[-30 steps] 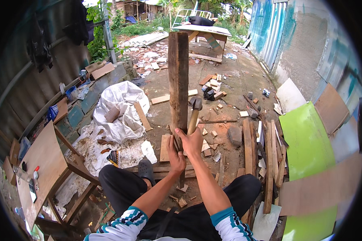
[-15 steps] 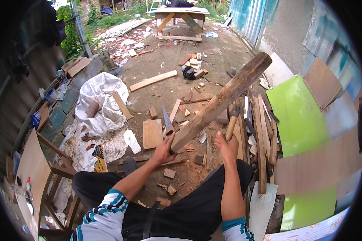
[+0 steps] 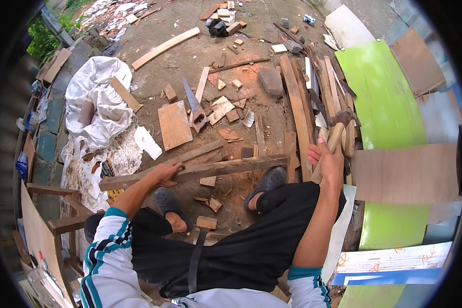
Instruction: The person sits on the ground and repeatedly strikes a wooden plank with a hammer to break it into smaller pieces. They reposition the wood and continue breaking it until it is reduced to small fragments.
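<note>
A long wooden beam (image 3: 231, 167) lies nearly level across the front of my legs, low above the ground near my feet. My left hand (image 3: 164, 173) wraps over it, left of its middle, fingers curled round the top edge. On the right, over my thigh, my right hand (image 3: 327, 163) is closed round a hammer (image 3: 335, 137). The hammer's wooden handle points up and its dark head is level with the stacked planks. Beyond the beam, a handsaw (image 3: 195, 107) with a brown handle rests on the ground beside a square wooden board (image 3: 175, 124).
Long planks (image 3: 296, 113) are stacked at right, next to green sheets (image 3: 387, 97). A grey stone block (image 3: 270, 82) sits left of them. A white sack (image 3: 95, 97) slumps at left, with a wooden frame (image 3: 69, 205) nearer me. Offcuts (image 3: 207, 222) are scattered between my feet.
The beam has swung down from a raised slant to nearly level by my feet, still in my left hand. My right hand has moved rightward with the hammer. The view has tilted downward.
</note>
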`<action>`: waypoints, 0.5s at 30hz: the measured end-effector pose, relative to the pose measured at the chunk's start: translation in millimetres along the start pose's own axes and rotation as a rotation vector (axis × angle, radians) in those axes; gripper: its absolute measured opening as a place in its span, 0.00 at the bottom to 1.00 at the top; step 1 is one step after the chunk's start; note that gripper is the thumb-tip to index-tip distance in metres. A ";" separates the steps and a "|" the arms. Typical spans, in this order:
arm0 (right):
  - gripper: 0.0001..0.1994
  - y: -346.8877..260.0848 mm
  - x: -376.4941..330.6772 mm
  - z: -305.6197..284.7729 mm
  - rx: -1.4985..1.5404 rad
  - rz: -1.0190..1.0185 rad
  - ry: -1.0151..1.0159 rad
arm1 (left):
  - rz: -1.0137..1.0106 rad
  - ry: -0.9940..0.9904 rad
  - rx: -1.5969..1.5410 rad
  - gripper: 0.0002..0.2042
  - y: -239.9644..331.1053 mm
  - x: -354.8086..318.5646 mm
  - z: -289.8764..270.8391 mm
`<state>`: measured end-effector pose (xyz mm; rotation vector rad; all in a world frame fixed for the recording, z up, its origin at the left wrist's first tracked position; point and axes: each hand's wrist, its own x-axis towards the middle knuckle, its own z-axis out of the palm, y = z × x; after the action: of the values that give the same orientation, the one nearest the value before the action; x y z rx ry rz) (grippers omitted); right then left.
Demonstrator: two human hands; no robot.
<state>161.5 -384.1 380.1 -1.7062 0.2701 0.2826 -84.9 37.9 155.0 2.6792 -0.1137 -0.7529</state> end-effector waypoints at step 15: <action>0.24 7.6 -2.5 41.0 -0.266 0.123 -0.161 | -0.300 0.416 0.013 0.27 -79.8 -41.8 120.4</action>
<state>155.2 -344.7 367.8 -1.9193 0.2261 0.5642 -184.4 81.7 51.2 2.8340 0.3958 -0.2563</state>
